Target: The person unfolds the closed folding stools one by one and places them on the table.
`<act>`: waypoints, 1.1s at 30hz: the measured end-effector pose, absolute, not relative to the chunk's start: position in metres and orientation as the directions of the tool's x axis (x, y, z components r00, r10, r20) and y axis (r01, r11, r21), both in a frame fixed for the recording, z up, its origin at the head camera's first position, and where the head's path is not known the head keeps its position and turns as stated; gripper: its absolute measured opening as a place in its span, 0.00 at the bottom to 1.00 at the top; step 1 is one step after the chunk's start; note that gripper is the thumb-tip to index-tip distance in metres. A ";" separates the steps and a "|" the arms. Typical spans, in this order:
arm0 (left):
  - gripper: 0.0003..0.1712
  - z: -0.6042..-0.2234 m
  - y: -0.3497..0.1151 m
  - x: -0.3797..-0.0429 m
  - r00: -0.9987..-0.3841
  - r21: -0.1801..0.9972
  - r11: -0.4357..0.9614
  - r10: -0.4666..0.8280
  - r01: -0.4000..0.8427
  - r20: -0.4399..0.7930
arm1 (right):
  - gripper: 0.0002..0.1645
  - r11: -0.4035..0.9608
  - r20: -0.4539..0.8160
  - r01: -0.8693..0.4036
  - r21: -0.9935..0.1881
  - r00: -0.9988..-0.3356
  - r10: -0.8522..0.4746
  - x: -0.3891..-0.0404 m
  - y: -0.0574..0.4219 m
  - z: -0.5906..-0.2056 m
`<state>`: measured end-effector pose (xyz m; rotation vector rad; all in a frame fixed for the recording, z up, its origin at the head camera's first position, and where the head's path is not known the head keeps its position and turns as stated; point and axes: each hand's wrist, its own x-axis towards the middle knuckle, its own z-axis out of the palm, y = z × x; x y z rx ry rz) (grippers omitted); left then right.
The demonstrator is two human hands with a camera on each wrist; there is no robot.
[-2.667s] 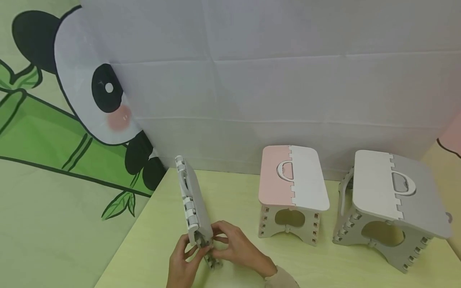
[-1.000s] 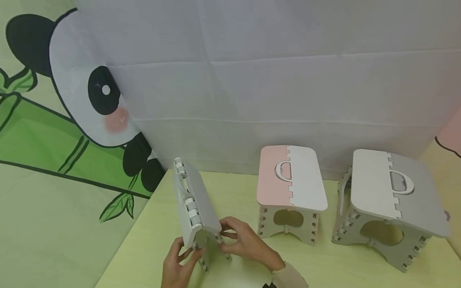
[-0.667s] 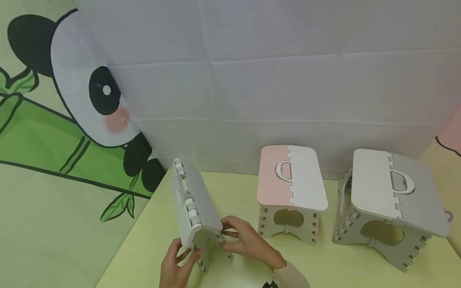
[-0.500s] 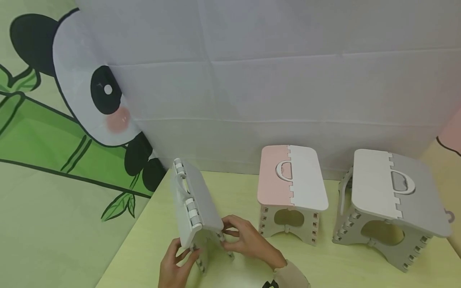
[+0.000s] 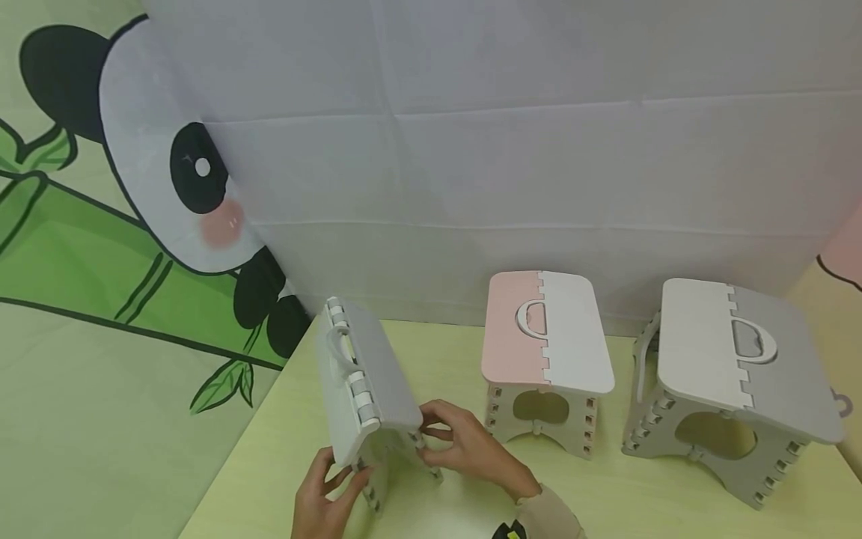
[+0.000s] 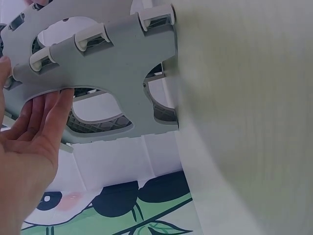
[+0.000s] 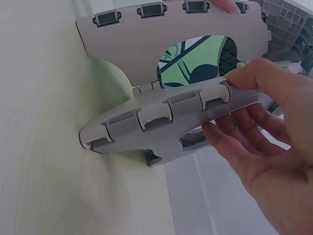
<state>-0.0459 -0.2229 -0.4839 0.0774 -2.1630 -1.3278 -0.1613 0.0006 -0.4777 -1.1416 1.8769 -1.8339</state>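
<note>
A partly unfolded folding stool (image 5: 377,359), pale grey and white, stands at the left of the table, its top halves sloping down from a ridge like a roof. My left hand (image 5: 323,494) grips its near left leg panel; in the left wrist view the fingers (image 6: 51,110) curl into the panel's oval cutout. My right hand (image 5: 465,445) grips the near right leg panel. In the right wrist view the thumb (image 7: 259,73) lies on the hinged edge while fingers reach under into the cutout. The stool's carry handle (image 5: 339,352) shows along the ridge.
An unfolded pink and white folding stool (image 5: 572,329) stands at the back, right of my right hand. Farther right is a larger white and grey folding stool (image 5: 700,344). A white cloth backdrop (image 5: 505,150) rises behind the table (image 5: 263,464); a panda picture covers the left side.
The stool held by both hands was nearly flat; its halves and leg panels have spread apart. My left hand has moved left and slightly down, my right hand right and slightly up.
</note>
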 end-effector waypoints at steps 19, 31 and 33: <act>0.25 -0.483 -0.228 -0.042 -0.826 0.835 0.518 -0.377 0.185 0.418 | 0.26 -0.181 0.330 -0.289 -0.940 -0.634 -0.700 -0.166 0.005 -0.487; 0.24 -0.485 -0.232 -0.041 -0.816 0.831 0.521 -0.383 0.197 0.433 | 0.26 -0.229 0.350 -0.269 -0.936 -0.614 -0.708 -0.168 0.007 -0.492; 0.24 -0.485 -0.232 -0.041 -0.814 0.829 0.524 -0.384 0.196 0.436 | 0.26 -0.235 0.355 -0.271 -0.933 -0.612 -0.707 -0.169 0.007 -0.492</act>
